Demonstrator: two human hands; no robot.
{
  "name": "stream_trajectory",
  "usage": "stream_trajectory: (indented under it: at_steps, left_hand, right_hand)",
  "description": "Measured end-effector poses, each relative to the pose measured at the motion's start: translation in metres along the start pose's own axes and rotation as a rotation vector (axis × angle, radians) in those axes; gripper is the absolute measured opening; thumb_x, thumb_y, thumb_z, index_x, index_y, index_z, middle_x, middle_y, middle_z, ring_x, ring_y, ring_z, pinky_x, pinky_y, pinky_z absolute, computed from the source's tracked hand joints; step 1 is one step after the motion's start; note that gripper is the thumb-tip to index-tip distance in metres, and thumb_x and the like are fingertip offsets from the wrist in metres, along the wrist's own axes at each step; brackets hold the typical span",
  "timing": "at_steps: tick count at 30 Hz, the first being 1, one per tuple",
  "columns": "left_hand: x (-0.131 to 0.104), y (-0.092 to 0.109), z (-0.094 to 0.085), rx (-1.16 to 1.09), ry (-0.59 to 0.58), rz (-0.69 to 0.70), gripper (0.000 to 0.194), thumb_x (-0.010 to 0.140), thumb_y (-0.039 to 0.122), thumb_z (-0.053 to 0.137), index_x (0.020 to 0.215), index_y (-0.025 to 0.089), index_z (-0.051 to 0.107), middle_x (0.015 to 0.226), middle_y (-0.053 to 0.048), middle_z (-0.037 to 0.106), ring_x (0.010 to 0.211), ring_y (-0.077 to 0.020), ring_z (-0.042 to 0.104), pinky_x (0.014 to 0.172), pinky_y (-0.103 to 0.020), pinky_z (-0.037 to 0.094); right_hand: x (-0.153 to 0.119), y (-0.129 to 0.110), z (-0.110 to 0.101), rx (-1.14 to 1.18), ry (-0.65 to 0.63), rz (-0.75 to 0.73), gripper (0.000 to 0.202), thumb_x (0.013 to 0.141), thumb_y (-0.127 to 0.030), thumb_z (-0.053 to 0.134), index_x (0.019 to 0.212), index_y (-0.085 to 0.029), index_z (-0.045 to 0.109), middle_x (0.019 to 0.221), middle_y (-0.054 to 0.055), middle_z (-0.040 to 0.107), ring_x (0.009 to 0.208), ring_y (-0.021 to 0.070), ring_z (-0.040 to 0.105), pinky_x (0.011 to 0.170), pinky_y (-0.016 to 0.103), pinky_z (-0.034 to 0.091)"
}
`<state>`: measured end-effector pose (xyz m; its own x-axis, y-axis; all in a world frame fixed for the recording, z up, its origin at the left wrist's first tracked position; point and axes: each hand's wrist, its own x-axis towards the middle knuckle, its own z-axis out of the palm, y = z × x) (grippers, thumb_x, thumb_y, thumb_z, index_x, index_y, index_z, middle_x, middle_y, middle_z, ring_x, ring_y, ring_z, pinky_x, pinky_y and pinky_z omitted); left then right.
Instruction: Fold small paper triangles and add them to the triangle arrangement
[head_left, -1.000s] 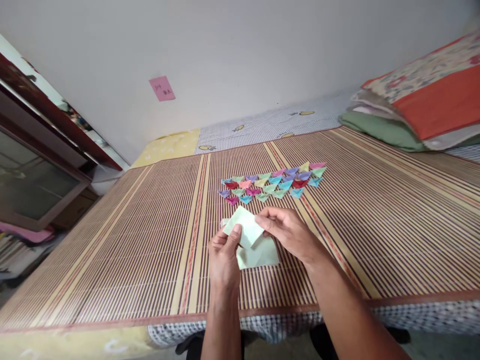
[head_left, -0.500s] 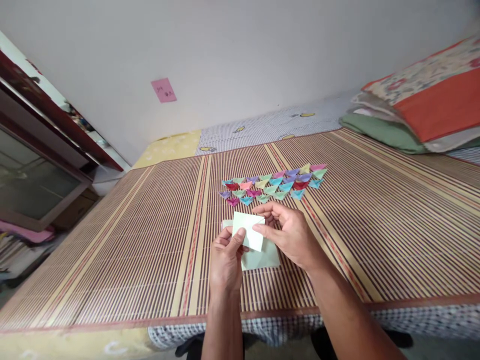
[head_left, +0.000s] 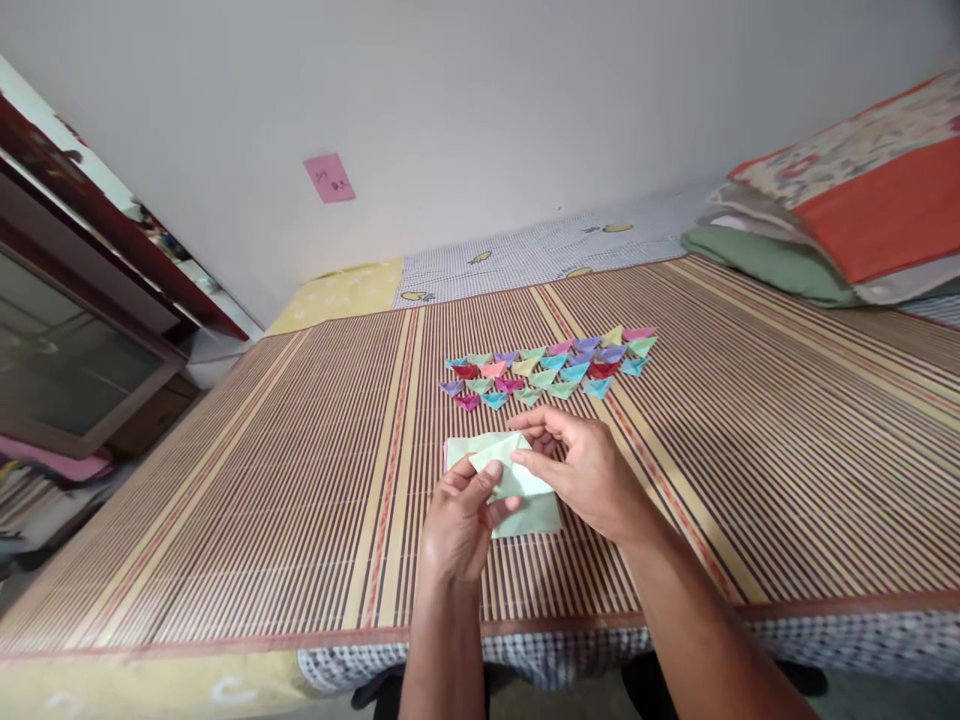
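A small folded piece of pale green paper (head_left: 517, 472) is held up between my two hands. My left hand (head_left: 463, 510) pinches its left side, thumb on top. At its upper right corner, my right hand (head_left: 577, 460) grips the paper between thumb and fingers. Beneath it on the mat lies a stack of pale green paper sheets (head_left: 536, 517), partly hidden by my hands. Just beyond, several rows of small folded paper boats (head_left: 541, 379) stand in many colours.
A striped bamboo mat (head_left: 300, 480) covers the bed. Folded bedding (head_left: 862, 230) is piled at the far right. A pink note (head_left: 328, 178) is stuck to the wall. At the left stands a glass-fronted cabinet (head_left: 60, 350).
The folded paper has tilted and its shape has changed from a flat square to a slanted, narrower form. My left hand has shifted slightly right; the boats stay put.
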<state>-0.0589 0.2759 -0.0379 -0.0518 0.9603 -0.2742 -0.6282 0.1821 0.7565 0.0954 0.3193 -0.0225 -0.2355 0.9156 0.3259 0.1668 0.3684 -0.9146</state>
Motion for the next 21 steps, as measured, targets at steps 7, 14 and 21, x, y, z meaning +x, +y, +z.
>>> stream_trajectory:
  at_steps: [7,14,21]
  left_hand:
    - [0.0063,-0.0059,-0.0026,-0.193,0.059,0.018,0.020,0.070,0.007,0.089,0.085,0.011,0.076,0.088,-0.007,0.079,0.074,-0.0134,0.073,0.076,-0.029,0.067]
    - [0.0043,-0.0052,-0.0021,-0.192,0.027,0.042,0.016,0.076,0.008,0.085,0.088,0.011,0.075,0.093,-0.008,0.080,0.078,-0.0143,0.074,0.088,-0.036,0.066]
    - [0.0059,-0.0003,-0.0026,-0.290,0.103,-0.013,0.011,0.088,0.004,0.071,0.086,0.014,0.073,0.092,-0.007,0.080,0.085,-0.0161,0.076,0.073,-0.023,0.066]
  right_hand:
    - [0.0011,-0.0001,-0.0021,-0.036,0.050,-0.076,0.009,0.083,-0.014,0.074,0.086,-0.020,0.068,0.079,-0.001,0.071,0.071,0.0150,0.065,0.068,0.028,0.052]
    - [-0.0004,-0.0027,-0.0023,-0.038,0.011,-0.136,0.007,0.089,-0.014,0.069,0.085,-0.020,0.070,0.080,-0.002,0.071,0.071,0.0140,0.065,0.069,0.027,0.051]
    - [0.0002,-0.0074,-0.0073,-0.036,0.012,-0.106,0.009,0.092,-0.014,0.063,0.089,-0.020,0.070,0.082,0.000,0.074,0.073,0.0153,0.069,0.068,0.027,0.052]
